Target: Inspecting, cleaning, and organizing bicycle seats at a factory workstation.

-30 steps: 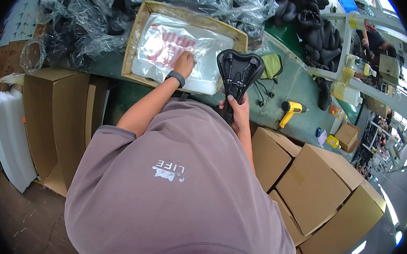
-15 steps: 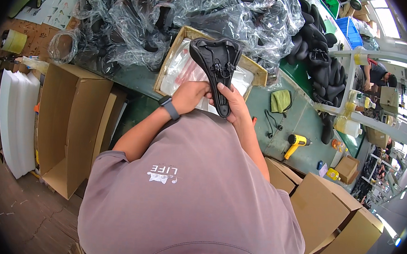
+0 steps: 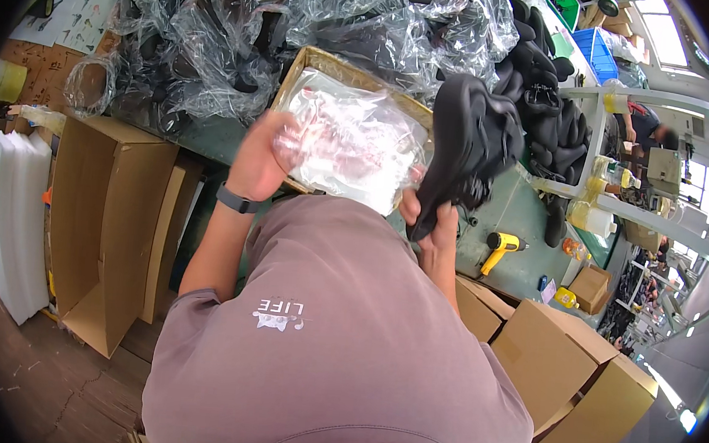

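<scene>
A black bicycle saddle (image 3: 459,146) is held up in my right hand (image 3: 431,221), whose fingers close round its narrow nose. It tilts, with the wide end up and away from me and the underside turned to the right. My left hand (image 3: 262,158), wearing a dark wristband, is over the left side of a shallow cardboard tray (image 3: 304,61). Its fingers are smeared by motion beside the clear plastic bags (image 3: 352,142) in the tray; whether they grip a bag cannot be made out.
Plastic-wrapped saddles (image 3: 211,35) pile up along the back of the green bench (image 3: 500,225). Bare black saddles (image 3: 558,125) lie heaped at right. A yellow heat gun (image 3: 502,250) rests right of me. Open cartons (image 3: 108,227) and white foam sheets (image 3: 12,228) stand left, more cartons (image 3: 549,345) right.
My right hand has carried the saddle to the right and turned it partly over. My left hand has left the saddle and moved left to the tray's bags.
</scene>
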Demonstrator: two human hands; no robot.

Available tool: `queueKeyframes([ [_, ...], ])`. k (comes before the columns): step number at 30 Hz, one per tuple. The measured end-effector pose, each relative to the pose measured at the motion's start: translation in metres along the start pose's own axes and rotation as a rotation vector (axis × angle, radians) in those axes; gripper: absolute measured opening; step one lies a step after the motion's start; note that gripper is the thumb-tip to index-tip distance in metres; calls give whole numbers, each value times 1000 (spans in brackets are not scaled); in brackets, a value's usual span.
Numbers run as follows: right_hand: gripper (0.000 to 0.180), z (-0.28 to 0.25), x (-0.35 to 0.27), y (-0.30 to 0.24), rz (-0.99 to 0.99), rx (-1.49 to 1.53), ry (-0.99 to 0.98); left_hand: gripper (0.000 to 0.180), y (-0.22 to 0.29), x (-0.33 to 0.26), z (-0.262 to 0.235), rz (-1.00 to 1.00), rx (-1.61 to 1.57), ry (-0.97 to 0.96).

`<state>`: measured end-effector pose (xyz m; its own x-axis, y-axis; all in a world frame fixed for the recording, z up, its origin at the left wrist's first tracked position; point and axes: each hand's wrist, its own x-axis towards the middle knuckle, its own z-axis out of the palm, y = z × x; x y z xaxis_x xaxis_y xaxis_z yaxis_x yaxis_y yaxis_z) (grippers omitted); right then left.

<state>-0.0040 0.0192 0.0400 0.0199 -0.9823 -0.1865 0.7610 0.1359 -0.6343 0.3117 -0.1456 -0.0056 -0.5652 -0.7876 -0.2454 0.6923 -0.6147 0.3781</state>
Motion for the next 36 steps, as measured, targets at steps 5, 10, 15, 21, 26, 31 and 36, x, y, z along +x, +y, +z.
queueKeyframes([
  [5, 112, 0, -11, -40, 15, -1118, 160, 20, -18, 20, 101, 134, 671, 286],
  [10, 106, -12, 19, -33, -71, -585, 560, 16, -43, 23, 171, 93, 970, -777],
  [15, 68, -19, 66, -79, -130, -456, 623, 88, -83, 101, 139, -156, 806, -393],
  [21, 81, -40, 112, -194, -576, -1412, 149, 28, -12, 288, 179, -97, 389, 151],
  [26, 69, -271, 157, -232, -419, -986, 1015, 29, 145, 500, 73, -38, -62, -4],
  [31, 100, -440, 290, -241, -459, -1116, 1269, 32, 311, 465, 15, 566, 299, 247],
  [36, 112, -528, 283, -286, 119, -988, 1467, 51, -12, 417, 139, 649, 936, 490],
])
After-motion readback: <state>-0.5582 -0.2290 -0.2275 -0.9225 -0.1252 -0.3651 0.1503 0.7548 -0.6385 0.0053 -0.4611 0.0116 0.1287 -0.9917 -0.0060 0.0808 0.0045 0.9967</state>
